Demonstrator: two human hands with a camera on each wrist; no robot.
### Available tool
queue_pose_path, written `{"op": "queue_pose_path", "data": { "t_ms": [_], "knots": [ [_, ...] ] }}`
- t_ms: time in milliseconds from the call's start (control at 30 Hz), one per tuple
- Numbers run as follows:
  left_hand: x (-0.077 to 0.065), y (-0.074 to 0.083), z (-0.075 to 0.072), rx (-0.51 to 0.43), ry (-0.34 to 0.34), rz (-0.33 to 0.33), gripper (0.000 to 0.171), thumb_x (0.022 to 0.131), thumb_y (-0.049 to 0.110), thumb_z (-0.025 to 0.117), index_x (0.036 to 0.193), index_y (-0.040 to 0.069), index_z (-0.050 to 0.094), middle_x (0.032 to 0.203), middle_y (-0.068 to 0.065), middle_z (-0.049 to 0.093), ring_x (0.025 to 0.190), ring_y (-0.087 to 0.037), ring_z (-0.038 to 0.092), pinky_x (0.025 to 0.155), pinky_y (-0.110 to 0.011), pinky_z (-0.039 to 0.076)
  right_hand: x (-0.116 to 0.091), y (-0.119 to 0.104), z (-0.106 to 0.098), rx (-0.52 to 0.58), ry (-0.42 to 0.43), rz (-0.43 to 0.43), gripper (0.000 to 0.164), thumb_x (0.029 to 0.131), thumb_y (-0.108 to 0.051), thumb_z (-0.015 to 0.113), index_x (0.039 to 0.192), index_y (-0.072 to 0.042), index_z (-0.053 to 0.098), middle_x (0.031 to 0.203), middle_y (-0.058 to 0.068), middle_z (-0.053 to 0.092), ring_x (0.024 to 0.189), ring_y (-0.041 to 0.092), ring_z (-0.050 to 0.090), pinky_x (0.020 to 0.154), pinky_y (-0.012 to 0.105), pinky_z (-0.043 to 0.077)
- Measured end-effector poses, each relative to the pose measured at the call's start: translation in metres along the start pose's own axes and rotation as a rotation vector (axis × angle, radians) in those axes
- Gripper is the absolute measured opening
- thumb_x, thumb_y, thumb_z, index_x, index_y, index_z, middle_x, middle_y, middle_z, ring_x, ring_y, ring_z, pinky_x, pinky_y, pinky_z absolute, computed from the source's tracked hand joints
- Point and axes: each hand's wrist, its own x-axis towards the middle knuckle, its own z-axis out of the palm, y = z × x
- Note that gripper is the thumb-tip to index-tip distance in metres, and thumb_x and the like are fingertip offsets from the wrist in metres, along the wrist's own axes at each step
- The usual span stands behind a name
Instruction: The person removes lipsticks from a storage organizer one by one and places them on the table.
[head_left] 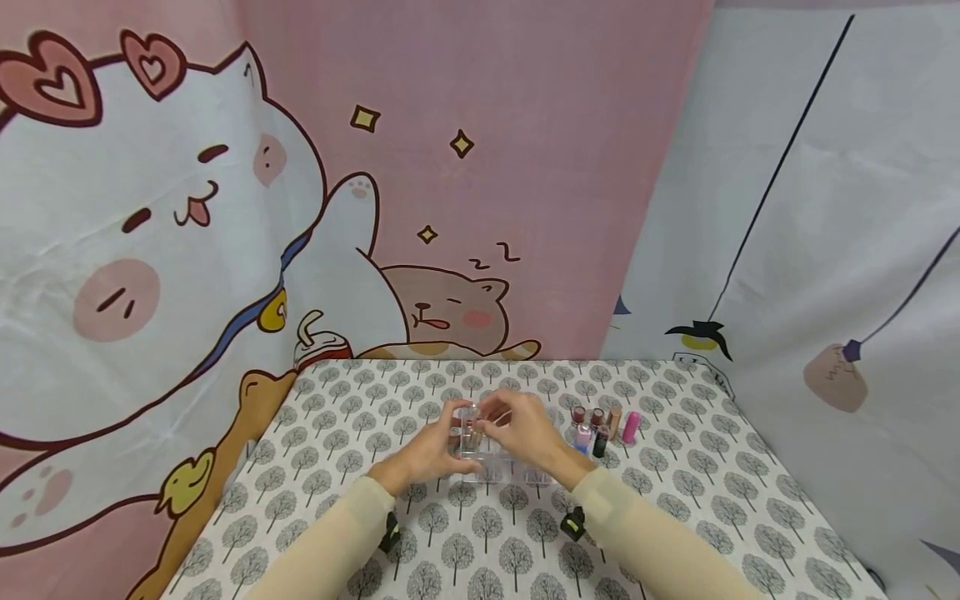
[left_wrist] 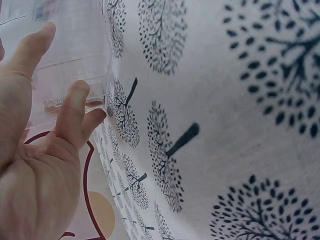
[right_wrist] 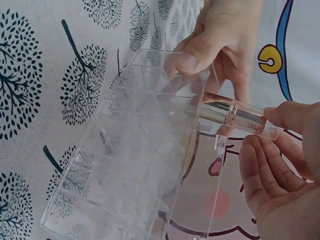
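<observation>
A clear plastic organizer (head_left: 495,471) with divided compartments stands on the tree-print cloth. My left hand (head_left: 429,454) grips its left end, thumb at the near side and fingers at the far side. The organizer's see-through wall (left_wrist: 75,67) lies against those fingers in the left wrist view. My right hand (right_wrist: 282,172) pinches a lipstick tube (right_wrist: 245,120) by its clear end between thumb and fingers. The tube's shiny rose-gold end points into a compartment of the organizer (right_wrist: 135,112) near the left hand. How deep it sits is hard to tell through the plastic.
To the right of the organizer several lip products stand together, among them a bright pink tube (head_left: 632,426), a tan tube (head_left: 614,422), a dark tube (head_left: 601,442) and a pink-and-blue one (head_left: 582,438). A cartoon-print curtain (head_left: 525,208) hangs behind the table.
</observation>
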Motion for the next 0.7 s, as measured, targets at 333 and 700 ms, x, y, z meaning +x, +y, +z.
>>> {"op": "queue_pose_path", "data": {
  "t_ms": [333, 700],
  "knots": [
    [-0.001, 0.001, -0.001, -0.012, -0.002, -0.026, 0.113, 0.096, 0.026, 0.1, 0.179, 0.028, 0.023, 0.166, -0.032, 0.059, 0.148, -0.055, 0.068, 0.12, -0.062, 0.064, -0.006, -0.006, -0.016, -0.046, 0.041, -0.038, 0.028, 0.1, -0.01, 0.092, 0.125, -0.003, 0.083, 0.11, 0.007, 0.089, 0.096, 0.018, 0.085, 0.09, 0.03, 0.074],
    [-0.001, 0.0, 0.001, 0.011, 0.003, -0.069, 0.111, 0.098, 0.028, 0.099, 0.178, 0.034, 0.023, 0.17, -0.023, 0.058, 0.151, -0.053, 0.066, 0.122, -0.063, 0.063, -0.019, -0.001, -0.043, -0.104, 0.097, -0.045, 0.025, 0.102, -0.012, 0.092, 0.125, -0.01, 0.083, 0.108, 0.0, 0.088, 0.096, 0.016, 0.084, 0.09, 0.039, 0.075]
  ]
}}
